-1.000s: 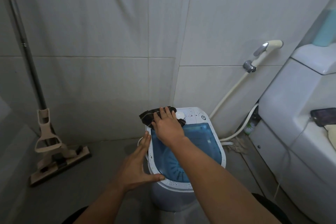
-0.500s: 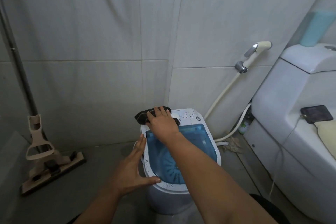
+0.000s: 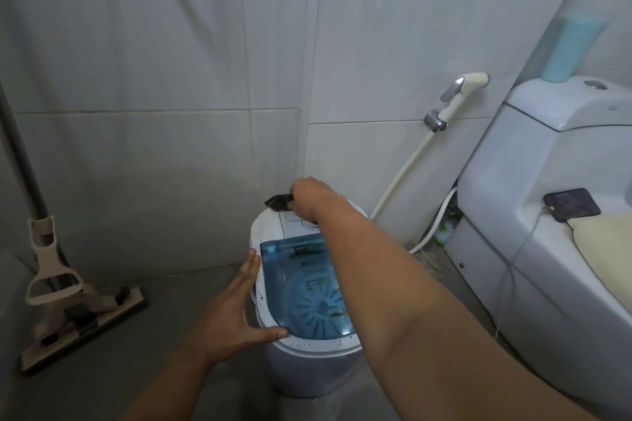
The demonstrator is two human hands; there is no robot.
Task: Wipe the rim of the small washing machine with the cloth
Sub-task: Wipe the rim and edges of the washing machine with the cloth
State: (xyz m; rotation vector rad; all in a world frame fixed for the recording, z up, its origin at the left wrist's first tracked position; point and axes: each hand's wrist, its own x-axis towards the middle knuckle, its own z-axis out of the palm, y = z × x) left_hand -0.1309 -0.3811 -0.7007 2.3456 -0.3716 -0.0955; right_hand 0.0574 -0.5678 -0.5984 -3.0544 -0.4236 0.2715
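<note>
Right hand: the right hand (image 3: 313, 196), centre frame, is closed around the dark cloth (image 3: 278, 201), pressing it on the back rim of the washing machine (image 3: 307, 342), just above the control panel.
Left hand: the left hand (image 3: 232, 313), fingers spread flat, rests against the machine's left side with the thumb on the front rim, likely steadying the light tub.
Tub: under the blue transparent lid (image 3: 307, 287) sits the ribbed pulsator with a few dark specks; no laundry visible.
Rim: white, speckled with droplets along the lower edge, probably yet to be wiped.
</note>
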